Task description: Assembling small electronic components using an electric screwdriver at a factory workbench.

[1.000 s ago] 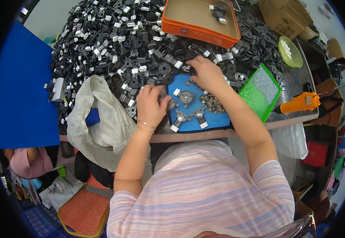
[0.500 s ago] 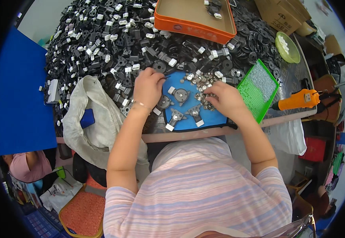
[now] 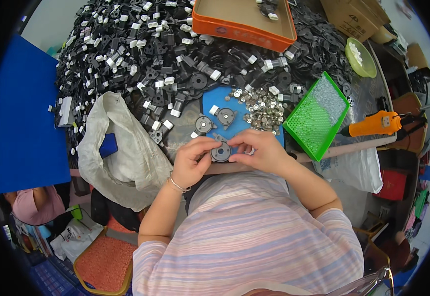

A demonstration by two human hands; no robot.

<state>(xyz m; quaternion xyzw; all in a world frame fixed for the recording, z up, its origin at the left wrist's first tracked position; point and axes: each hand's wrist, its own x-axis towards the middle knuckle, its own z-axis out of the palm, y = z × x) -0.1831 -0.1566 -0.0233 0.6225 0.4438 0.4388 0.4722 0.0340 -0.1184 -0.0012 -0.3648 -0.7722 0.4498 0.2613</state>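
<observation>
A round dark disc [image 3: 221, 153] with a hole in its middle lies between my hands at the front edge of the blue mat [image 3: 212, 100]. My left hand [image 3: 194, 159] grips its left side with thumb and fingertips. From the right, my right hand [image 3: 260, 151] closes thumb and forefinger on the disc's edge; a small shiny spot shows among its fingers, too small to name. Beyond the disc sit two black assemblies with round discs and white ends, one on the mat [image 3: 226, 116] and one by its left edge [image 3: 204, 125]. Small silver round metal parts [image 3: 267, 111] are heaped to the right.
Black parts with white ends [image 3: 141, 54] pile across the table's far side. An orange tray [image 3: 244, 32] rests among them. At the right are a green tray of tiny silver pieces [image 3: 308, 126], an orange power tool [image 3: 374, 124] and a yellow-green bowl [image 3: 368, 68]. A whitish sack [image 3: 96, 167] hangs left.
Both hands have come back toward me from the black pile and the silver parts, meeting at the mat's front edge. They now hold a dark disc there.
</observation>
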